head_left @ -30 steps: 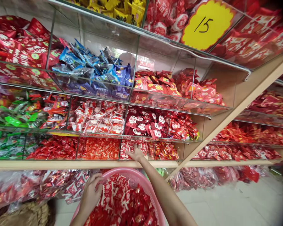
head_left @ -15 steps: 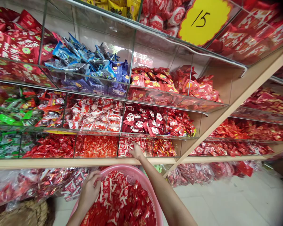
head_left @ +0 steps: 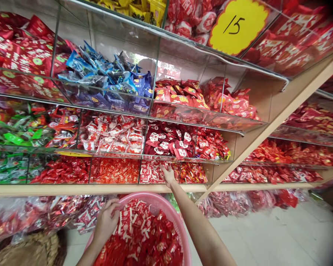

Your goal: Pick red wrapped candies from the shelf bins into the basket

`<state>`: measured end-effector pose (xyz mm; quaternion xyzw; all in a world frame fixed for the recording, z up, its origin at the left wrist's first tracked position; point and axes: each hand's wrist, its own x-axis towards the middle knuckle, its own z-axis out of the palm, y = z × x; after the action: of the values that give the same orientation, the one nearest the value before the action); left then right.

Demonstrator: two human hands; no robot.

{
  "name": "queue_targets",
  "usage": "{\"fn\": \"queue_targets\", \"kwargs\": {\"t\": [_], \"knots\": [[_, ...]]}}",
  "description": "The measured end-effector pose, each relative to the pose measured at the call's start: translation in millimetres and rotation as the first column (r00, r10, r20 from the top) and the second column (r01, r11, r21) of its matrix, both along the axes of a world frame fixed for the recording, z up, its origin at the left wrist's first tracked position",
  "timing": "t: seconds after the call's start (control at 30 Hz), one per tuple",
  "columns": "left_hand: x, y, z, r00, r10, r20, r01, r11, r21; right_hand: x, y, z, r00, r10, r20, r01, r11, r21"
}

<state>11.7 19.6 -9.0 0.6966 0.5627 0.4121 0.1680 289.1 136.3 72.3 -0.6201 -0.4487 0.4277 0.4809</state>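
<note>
My left hand is curled over the near rim of a pink plastic basket, gripping it. The basket is heaped with red-and-white wrapped candies. My right hand reaches up into the lowest shelf compartment holding matching red-and-white candies. Its fingers lie flat and stretched on the pile there, behind the glass front. I see nothing held in that hand.
Glass-fronted shelves rise in tiers with red, blue and green sweets. A yellow price tag reads 15. Bagged candies and a woven basket sit below left. Pale floor tiles lie to the right.
My right hand has shifted to the right along the bottom compartment. My left hand stays on the basket rim. The view has moved slightly.
</note>
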Motion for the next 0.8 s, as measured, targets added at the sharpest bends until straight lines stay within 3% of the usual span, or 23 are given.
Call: {"fn": "queue_targets", "kwargs": {"t": [0.13, 0.23, 0.33, 0.43, 0.5, 0.6, 0.8], "knots": [[-0.9, 1.8, -1.8, 1.000, 0.002, 0.030, -0.001, 1.000, -0.015, -8.8, -28.7, 11.6, 0.992, 0.044, -0.116, -0.044, 0.999, 0.004], [-0.4, 2.5, -1.4, 0.998, 0.023, 0.062, -0.022, 1.000, -0.018, -19.5, -68.4, 13.4, 0.961, 0.217, -0.175, -0.228, 0.973, -0.047], [0.8, 1.9, -0.5, 0.998, 0.020, 0.063, -0.017, 0.999, -0.037, -26.3, -108.3, 8.1, 0.883, 0.458, -0.100, -0.469, 0.863, -0.189], [1.5, 0.5, 0.2, 0.999, 0.006, 0.050, -0.004, 0.999, -0.039, -27.4, -133.6, -2.6, 0.746, 0.651, 0.140, -0.596, 0.746, -0.297], [1.4, -0.4, 0.2, 0.999, 0.003, 0.046, -0.002, 0.999, -0.036, -27.6, -141.7, -9.6, 0.618, 0.724, 0.306, -0.633, 0.689, -0.352], [0.5, -1.4, -0.3, 0.999, 0.001, 0.041, 0.001, 0.999, -0.046, -32.4, -147.7, -14.9, 0.462, 0.778, 0.425, -0.642, 0.624, -0.445], [-0.3, -3.6, -0.5, 1.000, -0.006, 0.021, 0.007, 0.999, -0.050, -62.0, -152.4, -10.4, 0.350, 0.790, 0.503, -0.587, 0.604, -0.540]]}}
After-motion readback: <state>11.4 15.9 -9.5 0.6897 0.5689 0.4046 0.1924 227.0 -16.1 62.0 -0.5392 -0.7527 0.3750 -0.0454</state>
